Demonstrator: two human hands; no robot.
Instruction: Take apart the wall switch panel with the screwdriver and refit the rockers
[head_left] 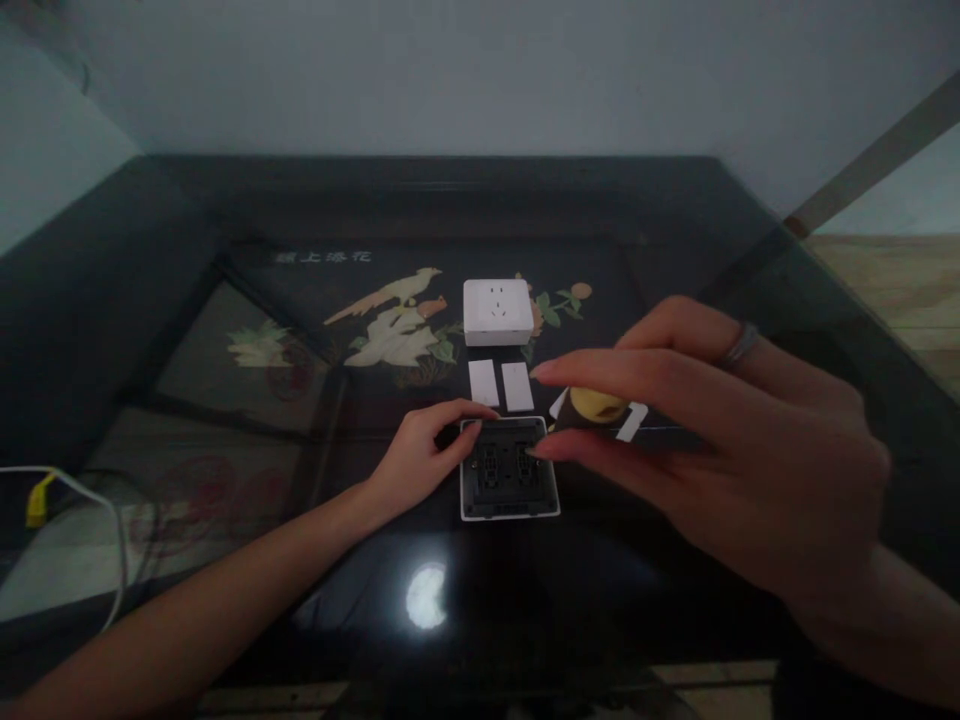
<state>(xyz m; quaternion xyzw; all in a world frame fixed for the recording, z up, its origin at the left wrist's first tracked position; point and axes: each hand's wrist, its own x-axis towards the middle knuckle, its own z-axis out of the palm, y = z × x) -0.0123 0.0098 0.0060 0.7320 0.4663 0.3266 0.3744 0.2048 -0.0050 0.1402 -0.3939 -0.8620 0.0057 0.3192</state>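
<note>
A switch panel (512, 508) lies on the table with its dark back up and a white rim round it. My left hand (431, 440) grips its upper left corner, the thumb on the inner side and the fingers along the top edge. Over the panel's right side my right hand (720, 430) is raised near the camera, its thumb and index finger spread apart with nothing seen held in them. Through that gap shows a round yellow object (598, 404), partly hidden, with white pieces (632, 422) beside it. Two white rectangular plates (484, 383) lie just beyond the panel.
Behind the plates stands a white socket box (498, 308). The dark glossy table (360, 590) carries a bird and flower picture and reflections. A white cable (112, 500) with a yellow tag (36, 503) lies at the left. A pale wall (450, 80) rises behind.
</note>
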